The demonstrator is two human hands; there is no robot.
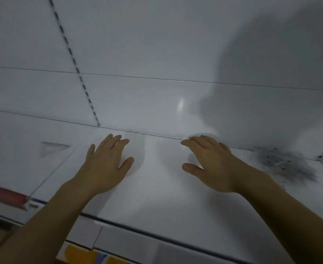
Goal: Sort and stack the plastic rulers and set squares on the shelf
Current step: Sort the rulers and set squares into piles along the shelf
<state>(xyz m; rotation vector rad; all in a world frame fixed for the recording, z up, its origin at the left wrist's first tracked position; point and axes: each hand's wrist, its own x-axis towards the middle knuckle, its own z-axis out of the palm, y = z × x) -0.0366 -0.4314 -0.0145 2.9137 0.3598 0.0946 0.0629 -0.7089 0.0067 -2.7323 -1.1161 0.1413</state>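
Observation:
A clear plastic set square (51, 148) lies flat on the white shelf (156, 197), far left of my hands. A long clear ruler (48, 175) seems to run diagonally below it; only its edge shows. My left hand (106, 164) hovers palm down over the shelf with its fingers apart and nothing in it. My right hand (212, 164) is also palm down and empty, fingers spread near the shelf's back edge. A blurred grey pile (284, 164) of clear pieces lies to the right of my right hand; its contents cannot be made out.
The white back panel (156, 54) rises behind the shelf, with a slotted upright (75, 67) on the left and another at the far right. A red strip (4, 195) runs along the shelf's left front. Yellow and blue items (84, 256) show below the front edge.

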